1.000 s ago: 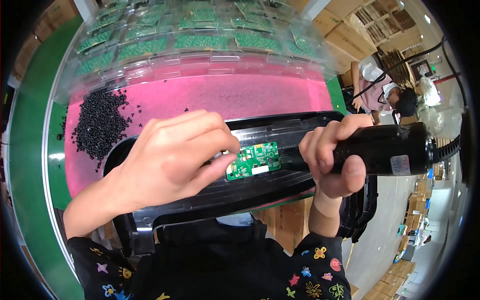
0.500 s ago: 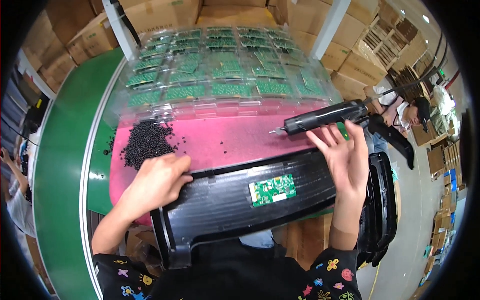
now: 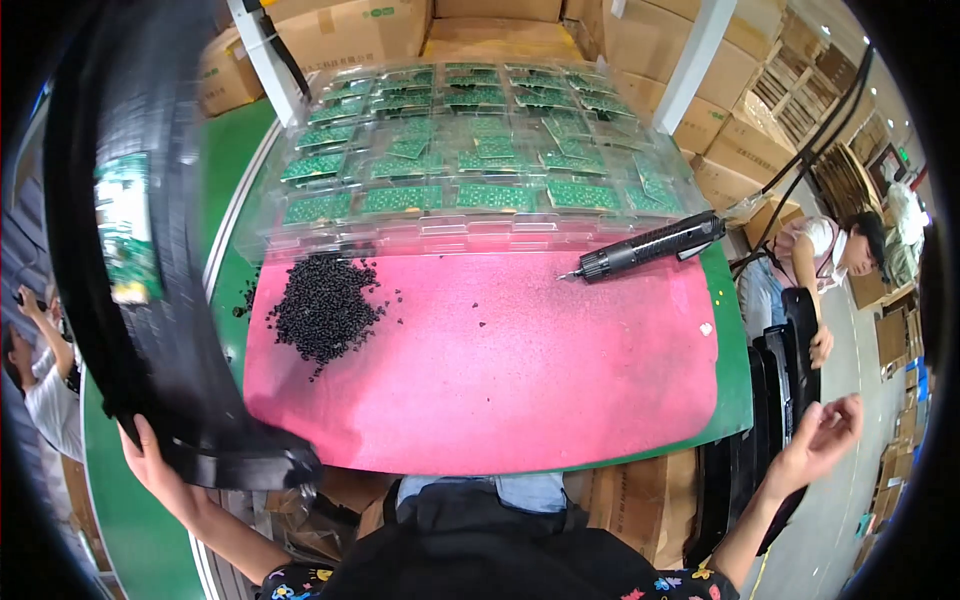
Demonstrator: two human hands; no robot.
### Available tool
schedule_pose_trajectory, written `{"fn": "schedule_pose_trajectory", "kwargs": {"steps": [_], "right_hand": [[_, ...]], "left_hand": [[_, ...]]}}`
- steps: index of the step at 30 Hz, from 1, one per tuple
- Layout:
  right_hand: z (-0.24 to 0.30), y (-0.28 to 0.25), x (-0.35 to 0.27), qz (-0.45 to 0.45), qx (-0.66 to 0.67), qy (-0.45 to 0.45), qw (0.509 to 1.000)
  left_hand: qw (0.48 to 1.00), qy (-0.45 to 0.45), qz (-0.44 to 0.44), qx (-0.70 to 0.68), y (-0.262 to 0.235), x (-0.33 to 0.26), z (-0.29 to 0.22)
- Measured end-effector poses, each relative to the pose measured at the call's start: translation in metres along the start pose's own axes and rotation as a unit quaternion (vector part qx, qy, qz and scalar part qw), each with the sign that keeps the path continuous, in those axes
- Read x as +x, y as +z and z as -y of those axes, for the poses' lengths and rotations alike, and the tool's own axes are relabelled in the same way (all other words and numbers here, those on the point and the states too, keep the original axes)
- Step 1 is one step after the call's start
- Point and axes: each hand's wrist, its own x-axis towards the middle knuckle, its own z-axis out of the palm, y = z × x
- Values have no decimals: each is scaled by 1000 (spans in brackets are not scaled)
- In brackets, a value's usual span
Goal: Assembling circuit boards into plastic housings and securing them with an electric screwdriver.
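At the left, my left hand [image 3: 150, 455] grips the lower edge of a long black plastic housing [image 3: 190, 330], which is tipped up on end and smeared by motion. A green circuit board [image 3: 128, 225] sits on its inner face. My right hand [image 3: 818, 440] is out at the right with its fingers loosely apart and nothing in them. Closest to it stand several black housings [image 3: 770, 380], upright beside the table. A black electric screwdriver [image 3: 650, 247] lies on the pink mat [image 3: 560, 370], its bit pointing left.
A pile of small black screws [image 3: 325, 305] lies on the mat's left part, with a few strays. Behind it, stacked clear trays [image 3: 440, 225] hold green circuit boards. At the right, a co-worker's hand [image 3: 822, 348] touches a black housing. Cardboard boxes [image 3: 350, 40] stand behind.
My left hand has swung the housing with its board from in front of me up to the left. My right hand has moved away from the screwdriver, down to the right. The screwdriver now rests on the mat.
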Motion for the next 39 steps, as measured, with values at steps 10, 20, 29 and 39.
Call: {"fn": "schedule_pose_trajectory", "kwargs": {"steps": [10, 20, 29, 39], "right_hand": [[-181, -93, -121, 163, -520, 90, 834], [-215, -130, -173, 308, -497, 225, 780], [-197, -136, -170, 302, -393, 102, 862], [-93, -114, -81, 252, -332, -18, 909]], "left_hand": [[923, -200, 133, -300, -101, 81, 65], [963, -76, -175, -191, -107, 149, 135], [990, 80, 100, -51, 61, 55, 75], [827, 366, 386, -182, 184, -15, -3]]}}
